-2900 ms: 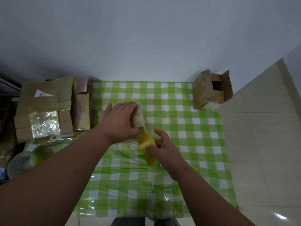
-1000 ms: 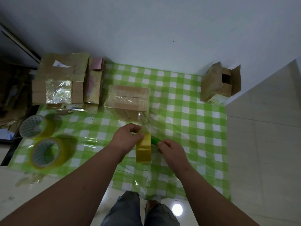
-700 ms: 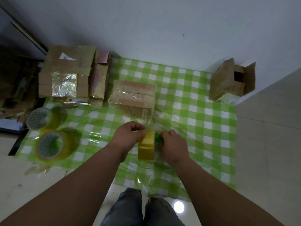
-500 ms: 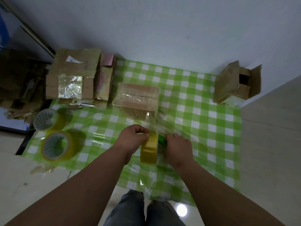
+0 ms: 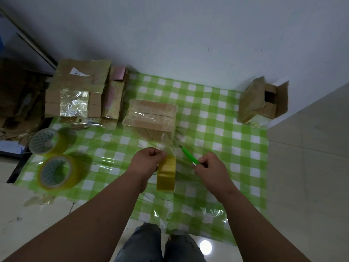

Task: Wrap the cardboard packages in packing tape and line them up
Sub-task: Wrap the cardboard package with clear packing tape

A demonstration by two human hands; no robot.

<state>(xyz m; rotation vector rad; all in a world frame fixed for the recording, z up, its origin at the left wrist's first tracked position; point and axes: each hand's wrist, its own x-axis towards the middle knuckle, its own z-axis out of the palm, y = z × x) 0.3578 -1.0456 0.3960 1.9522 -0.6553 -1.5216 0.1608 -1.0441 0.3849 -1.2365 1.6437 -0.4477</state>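
Note:
A tape-wrapped cardboard package (image 5: 152,118) lies on the green checked cloth (image 5: 226,140). A strip of clear tape runs from its near right corner down to a yellow tape roll (image 5: 166,173) standing on edge. My left hand (image 5: 146,164) grips the roll's left side, thumb and fingers curled at its top. My right hand (image 5: 211,167) holds a green utility knife (image 5: 188,155), its blade end pointing up-left at the stretched tape. Two more taped packages sit at the back left: a large one (image 5: 75,95) and a narrow one (image 5: 115,95).
Two spare tape rolls (image 5: 48,141) (image 5: 58,172) lie at the cloth's left edge. An open cardboard box (image 5: 262,102) stands at the back right by the wall. Cardboard scraps are piled at far left. My knees show below the cloth's near edge.
The package was set down flat and the roll pulled toward me, stretching tape. In the last half second my right hand moved right and the green knife came into full view.

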